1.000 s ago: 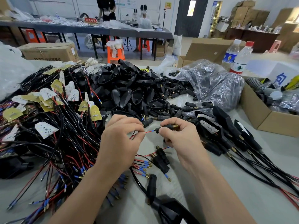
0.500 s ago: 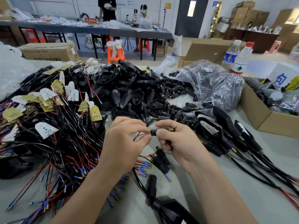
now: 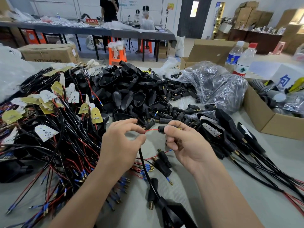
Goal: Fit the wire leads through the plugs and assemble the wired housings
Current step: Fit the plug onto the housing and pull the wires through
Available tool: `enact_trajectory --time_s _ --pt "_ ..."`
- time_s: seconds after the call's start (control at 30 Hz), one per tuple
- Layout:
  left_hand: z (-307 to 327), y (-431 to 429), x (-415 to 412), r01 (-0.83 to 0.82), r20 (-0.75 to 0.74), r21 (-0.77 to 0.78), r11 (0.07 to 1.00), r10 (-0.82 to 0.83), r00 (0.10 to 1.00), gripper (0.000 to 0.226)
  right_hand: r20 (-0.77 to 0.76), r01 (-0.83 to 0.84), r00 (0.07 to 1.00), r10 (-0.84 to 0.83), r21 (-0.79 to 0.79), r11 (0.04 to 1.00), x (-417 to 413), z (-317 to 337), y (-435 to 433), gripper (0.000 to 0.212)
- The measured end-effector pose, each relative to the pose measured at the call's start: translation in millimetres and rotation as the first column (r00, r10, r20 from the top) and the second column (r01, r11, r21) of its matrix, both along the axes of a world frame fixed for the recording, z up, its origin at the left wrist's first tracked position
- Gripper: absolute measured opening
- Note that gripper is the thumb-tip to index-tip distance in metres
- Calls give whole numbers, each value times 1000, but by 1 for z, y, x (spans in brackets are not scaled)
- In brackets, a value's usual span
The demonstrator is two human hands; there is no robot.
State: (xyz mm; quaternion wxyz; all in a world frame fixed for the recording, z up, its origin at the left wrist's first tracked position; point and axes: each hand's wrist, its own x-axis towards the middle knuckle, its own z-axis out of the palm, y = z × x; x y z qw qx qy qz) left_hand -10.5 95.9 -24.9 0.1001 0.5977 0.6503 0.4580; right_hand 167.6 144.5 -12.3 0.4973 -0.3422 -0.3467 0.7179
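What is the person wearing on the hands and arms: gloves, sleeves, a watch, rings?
Nothing that shows. The left hand and the right hand are bare, without gloves or visible rings. The left forearm and right forearm are bare down to the picture's edge; no sleeve, watch or bracelet is in view.

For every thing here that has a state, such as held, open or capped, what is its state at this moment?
left hand: pinches the red wire
right hand: grips the black plug
red wire: spans between both hands, one end entering the plug
black plug: held above the table
white-capped bottle: upright, closed
red-capped bottle: upright, closed
cardboard box: open on top
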Motion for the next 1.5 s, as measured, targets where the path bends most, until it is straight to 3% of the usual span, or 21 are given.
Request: enact_trajectory --time_s 0.1,0.27,0.47,0.63,0.83,1.0,1.13,1.23,1.33,1.43,1.5 --pt "-2 1 -1 21 9 -3 1000 -21 1000 29 8 4 1000 -4 5 1000 0 0 0 25" --pt "-3 -1 8 64 -62 61 996 -60 996 22 306 -19 952 -32 160 987 -5 1 -9 25" --pt "-3 -2 5 49 -13 76 996 -48 999 23 139 17 990 -29 86 996 -3 8 -11 7" --pt "-1 -3 6 29 7 74 997 -29 1000 12 -90 -21 996 22 10 1000 -2 10 -8 26" --pt "4 -6 7 38 43 99 994 -42 998 23 116 -44 993 32 99 994 -2 7 -9 27" --pt "5 -5 7 122 123 99 988 -133 983 29 59 -5 998 5 15 1000 -1 9 -8 29" --pt "8 -5 11 131 181 128 983 -153 972 18 13 22 1000 -22 4 1000 -1 7 -9 28" --pt "6 -5 11 174 146 88 981 -186 972 21 38 4 999 -5 30 1000 -4 6 -11 30" --pt "4 -4 9 152 137 28 988 -154 978 18 32 45 998 -47 48 998 -6 7 -11 27" --pt "4 -4 13 126 239 16 992 -126 963 7 -25 155 988 -154 51 987 -4 5 -8 25" --pt "4 -4 17 106 281 8 994 -104 954 12 -33 134 991 -133 42 990 -7 4 -9 26"
